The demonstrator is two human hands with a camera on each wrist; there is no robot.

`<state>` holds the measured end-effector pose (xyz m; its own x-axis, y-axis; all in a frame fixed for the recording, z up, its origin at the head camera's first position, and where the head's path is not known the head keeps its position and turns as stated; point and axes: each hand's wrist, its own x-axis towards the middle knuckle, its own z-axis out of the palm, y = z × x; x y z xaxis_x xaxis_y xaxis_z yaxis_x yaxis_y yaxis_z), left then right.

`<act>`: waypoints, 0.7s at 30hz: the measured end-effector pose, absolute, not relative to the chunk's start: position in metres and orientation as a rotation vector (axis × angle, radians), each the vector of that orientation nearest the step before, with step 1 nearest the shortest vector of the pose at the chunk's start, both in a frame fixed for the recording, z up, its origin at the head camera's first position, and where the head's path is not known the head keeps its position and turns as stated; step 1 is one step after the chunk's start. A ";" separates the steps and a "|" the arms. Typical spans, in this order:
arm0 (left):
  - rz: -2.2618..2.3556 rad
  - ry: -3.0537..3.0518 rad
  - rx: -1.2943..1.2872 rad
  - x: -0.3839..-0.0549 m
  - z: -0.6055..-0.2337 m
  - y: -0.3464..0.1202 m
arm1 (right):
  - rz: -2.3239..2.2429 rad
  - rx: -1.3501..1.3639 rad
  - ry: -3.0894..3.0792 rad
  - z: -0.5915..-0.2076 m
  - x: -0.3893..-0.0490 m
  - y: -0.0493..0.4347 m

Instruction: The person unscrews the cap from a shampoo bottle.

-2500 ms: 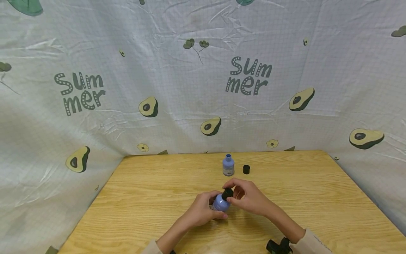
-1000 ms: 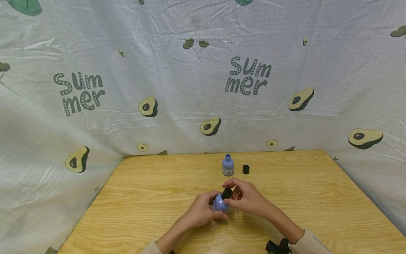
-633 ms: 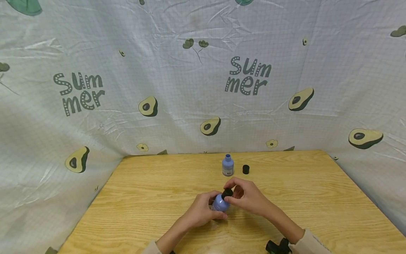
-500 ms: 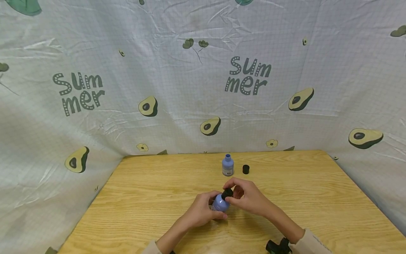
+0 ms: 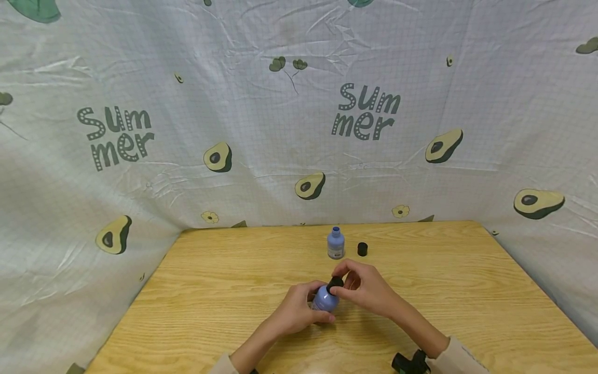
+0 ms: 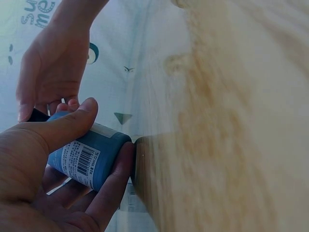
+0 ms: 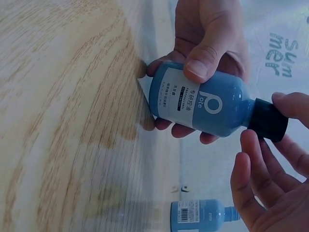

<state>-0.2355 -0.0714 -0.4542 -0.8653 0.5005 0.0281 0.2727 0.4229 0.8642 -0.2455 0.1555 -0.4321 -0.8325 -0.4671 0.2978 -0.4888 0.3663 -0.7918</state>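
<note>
A small blue bottle (image 7: 224, 96) with a white printed label is tilted to the right, just over the table. My left hand (image 5: 299, 310) grips its body, thumb on the near side and fingers round the far side. The black cap (image 7: 268, 120) sits at the bottle's neck. My right hand (image 5: 366, 289) pinches this cap between thumb and fingers. In the left wrist view the bottle's barcode label (image 6: 83, 162) faces the camera, while the cap is mostly hidden behind the left thumb and the right hand.
A second blue bottle (image 5: 336, 244), uncapped, stands upright farther back on the wooden table (image 5: 233, 270). A loose black cap (image 5: 362, 249) lies to its right. A printed curtain (image 5: 261, 197) hangs behind the table. A black device (image 5: 411, 362) is by the right wrist.
The right hand's fingers have shifted slightly up and to the right on the cap. The left hand and its bottle stay in place, as do the second bottle and loose cap.
</note>
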 end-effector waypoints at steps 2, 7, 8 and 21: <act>1.415 2.449 0.676 -0.235 -0.454 -0.071 | 1.507 0.921 -2.570 -0.432 -0.245 0.156; 1.408 2.454 0.676 -0.235 -0.454 -0.071 | 1.511 0.998 -2.529 -0.430 -0.244 0.157; 1.409 2.453 0.676 -0.235 -0.454 -0.072 | 1.513 1.013 -2.519 -0.429 -0.243 0.157; 1.416 2.444 0.658 -0.235 -0.453 -0.072 | 1.498 0.884 -2.583 -0.430 -0.244 0.154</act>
